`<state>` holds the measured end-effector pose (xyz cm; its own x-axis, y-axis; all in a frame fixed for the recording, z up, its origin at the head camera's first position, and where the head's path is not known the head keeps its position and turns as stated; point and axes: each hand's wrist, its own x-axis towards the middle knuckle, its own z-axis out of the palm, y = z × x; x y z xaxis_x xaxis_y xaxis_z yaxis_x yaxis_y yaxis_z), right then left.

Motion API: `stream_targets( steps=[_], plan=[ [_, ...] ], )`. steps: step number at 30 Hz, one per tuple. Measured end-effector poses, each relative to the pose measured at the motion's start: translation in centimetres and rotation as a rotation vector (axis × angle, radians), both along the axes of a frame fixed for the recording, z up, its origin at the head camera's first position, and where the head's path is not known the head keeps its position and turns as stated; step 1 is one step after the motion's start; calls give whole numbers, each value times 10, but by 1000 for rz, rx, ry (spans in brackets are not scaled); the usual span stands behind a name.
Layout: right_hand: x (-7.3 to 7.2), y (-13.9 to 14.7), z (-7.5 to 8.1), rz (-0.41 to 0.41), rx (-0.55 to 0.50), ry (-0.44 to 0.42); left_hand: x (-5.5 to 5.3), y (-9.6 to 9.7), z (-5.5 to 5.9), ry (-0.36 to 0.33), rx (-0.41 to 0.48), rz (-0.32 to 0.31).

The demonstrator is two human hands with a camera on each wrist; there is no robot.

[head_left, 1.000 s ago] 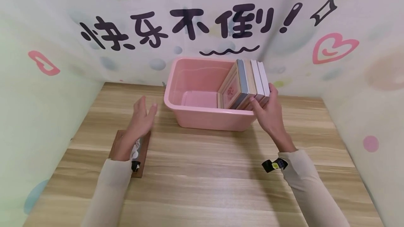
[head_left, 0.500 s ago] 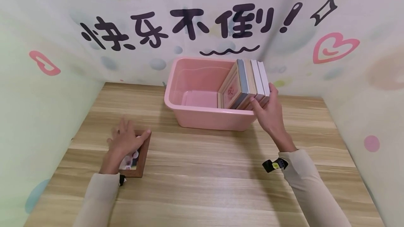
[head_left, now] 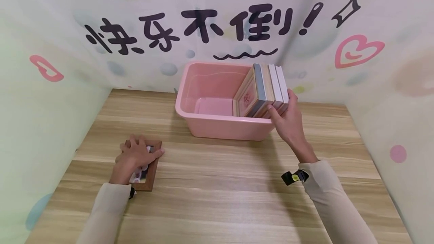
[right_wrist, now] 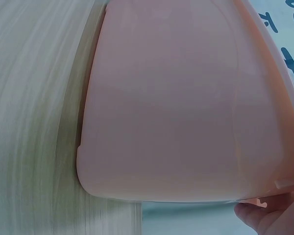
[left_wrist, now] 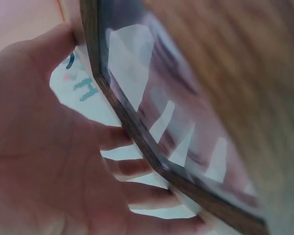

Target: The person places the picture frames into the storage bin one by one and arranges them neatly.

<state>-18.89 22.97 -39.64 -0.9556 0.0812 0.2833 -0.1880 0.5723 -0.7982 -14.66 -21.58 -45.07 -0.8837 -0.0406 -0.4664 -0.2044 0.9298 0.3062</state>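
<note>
In the head view a brown wooden picture frame (head_left: pixel 153 172) lies on the table, partly hidden by my left hand (head_left: pixel 133 159). The left thumb and fingers span the frame and take hold of its edges; in the left wrist view the fingertips meet its rim (left_wrist: pixel 132 125). To the right, a pink plastic bin (head_left: pixel 230 125) holds a row of upright picture frames (head_left: pixel 262 89), one with a pink flower picture. My right hand (head_left: pixel 289 121) grips this row at the bin's right end, thumb in front and fingers behind. Its fingers show below the bin in the right wrist view.
The bin stands on a wood-grain table (head_left: pixel 217 199) close to a printed back wall (head_left: pixel 152 63) with large dark lettering. Similar patterned walls rise at left and right. The bin's left part shows its bare pink floor.
My left hand has come back and left from beside the bin, down onto the brown picture frame, and settled around it. The right hand has stayed in place on the row.
</note>
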Motion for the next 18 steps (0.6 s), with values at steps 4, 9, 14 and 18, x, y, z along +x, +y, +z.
stream_targets(
  steps=[4,9,14,18],
  plan=[
    [0,0,0,-2,-1,-4,-2,1,-2,13,0,25],
    [-1,0,0,-1,-2,-6,-6,2,-5,48,8,78],
    [0,-1,1,2,2,-6,-12,-1,-3,144,35,85],
    [0,-1,1,2,5,-1,-15,-2,5,208,72,79]
  ],
)
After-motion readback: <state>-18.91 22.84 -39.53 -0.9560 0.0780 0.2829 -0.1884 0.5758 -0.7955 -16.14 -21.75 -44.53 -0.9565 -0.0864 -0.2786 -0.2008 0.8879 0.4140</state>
